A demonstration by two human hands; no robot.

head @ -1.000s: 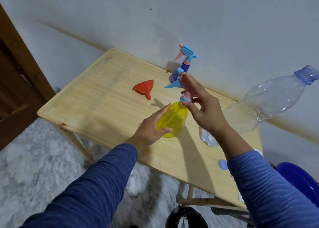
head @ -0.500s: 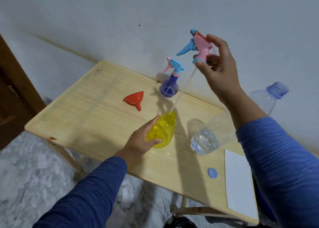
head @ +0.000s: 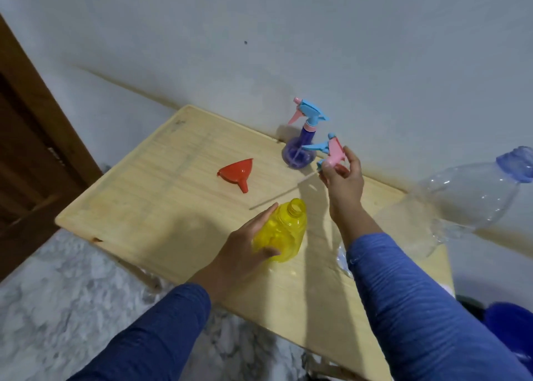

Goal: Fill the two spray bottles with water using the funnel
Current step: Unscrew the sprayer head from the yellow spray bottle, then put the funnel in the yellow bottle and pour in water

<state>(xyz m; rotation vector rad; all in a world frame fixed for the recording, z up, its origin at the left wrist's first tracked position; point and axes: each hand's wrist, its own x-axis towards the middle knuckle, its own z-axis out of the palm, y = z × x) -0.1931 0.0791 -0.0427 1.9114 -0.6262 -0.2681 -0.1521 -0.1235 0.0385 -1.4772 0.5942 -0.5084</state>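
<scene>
My left hand (head: 245, 248) grips the yellow spray bottle (head: 284, 230), which stands on the wooden table (head: 161, 207) with its neck uncovered. Above the table my right hand (head: 343, 178) pinches the pink and blue spray head (head: 328, 150); its thin dip tube (head: 277, 197) slants down to the left, its tip low over the table beside the yellow bottle. The purple spray bottle (head: 298, 153) stands at the back by the wall with its head on. A red funnel (head: 238, 171) lies on its side left of it.
A large clear plastic water bottle (head: 461, 204) with a blue cap stands at the right of the table, close to my right arm. A grey wall runs behind the table. A brown wooden door (head: 26, 150) is at the left. A blue bucket (head: 510, 328) sits low at the right.
My right hand pulled the spray head and its tube up out of the yellow bottle, then came down and lowered it toward the table. My left hand has kept hold of the bottle.
</scene>
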